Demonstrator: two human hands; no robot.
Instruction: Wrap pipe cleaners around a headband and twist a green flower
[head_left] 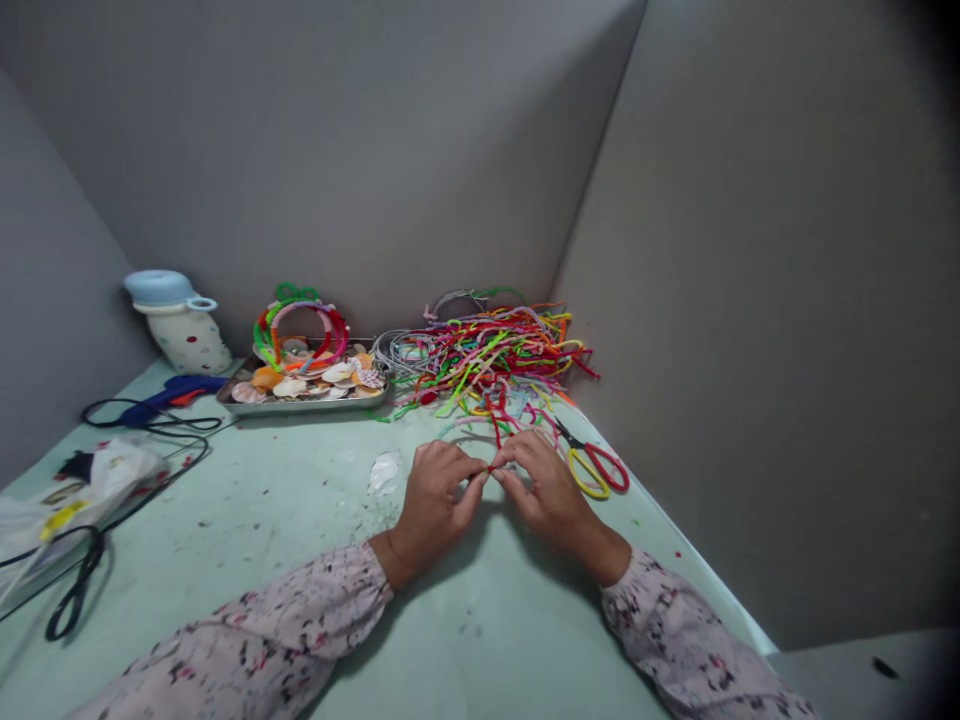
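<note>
My left hand (441, 492) and my right hand (546, 492) meet above the table, thumbs and forefingers pinched close together. Between the fingertips is a short part of a red pipe cleaner (490, 468). Red fuzzy strands rise just behind the fingers; whether they belong to the same piece I cannot tell. The fingertips hide most of what is held. Beside my right hand lie scissors (598, 470) with one red and one yellow handle loop. Beyond both hands is a heap of multicoloured pipe cleaners (495, 350).
A metal tray (307, 408) of seashells (337, 373) stands at the back, with colourful wrapped rings (346, 330) on it. Coiled wire (401, 352) lies alongside. At left are a bottle (187, 335), a blue glue gun-like tool (169, 400), a black cable (90, 570) and a plastic bag (124, 470).
</note>
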